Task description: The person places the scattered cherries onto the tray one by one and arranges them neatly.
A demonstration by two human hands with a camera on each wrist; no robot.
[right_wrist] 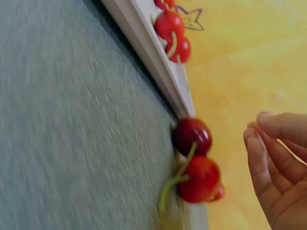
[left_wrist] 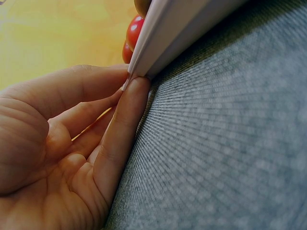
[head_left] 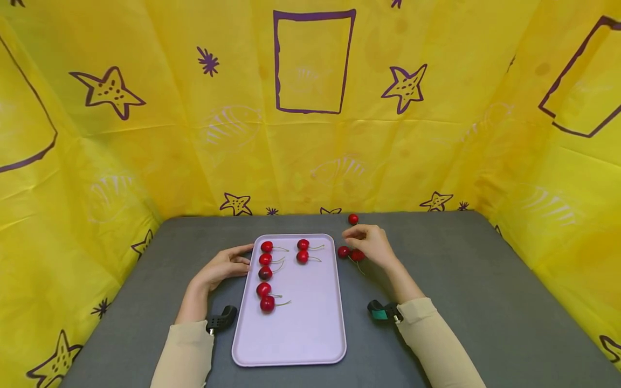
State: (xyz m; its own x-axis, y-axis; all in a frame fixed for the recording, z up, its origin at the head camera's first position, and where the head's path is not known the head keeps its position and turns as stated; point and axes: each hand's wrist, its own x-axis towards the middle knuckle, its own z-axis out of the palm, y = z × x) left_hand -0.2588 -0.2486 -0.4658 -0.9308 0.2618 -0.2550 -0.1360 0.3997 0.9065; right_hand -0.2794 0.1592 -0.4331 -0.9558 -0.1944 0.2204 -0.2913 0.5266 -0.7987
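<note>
Head view shows ten cherries point(head_left: 267, 304) and one tray point(head_left: 305, 337): seven already lie on it, five in one column and two in another; three remain off, on the tabletop point(head_left: 417, 258) to its right. Left wrist view shows the left hand point(left_wrist: 62, 143) seemingly pinching the tray's rim. Right wrist view, somewhat blurred, shows the right hand point(right_wrist: 276, 184) near three off-tray cherries, fingertips narrow, apparently holding nothing.
</note>
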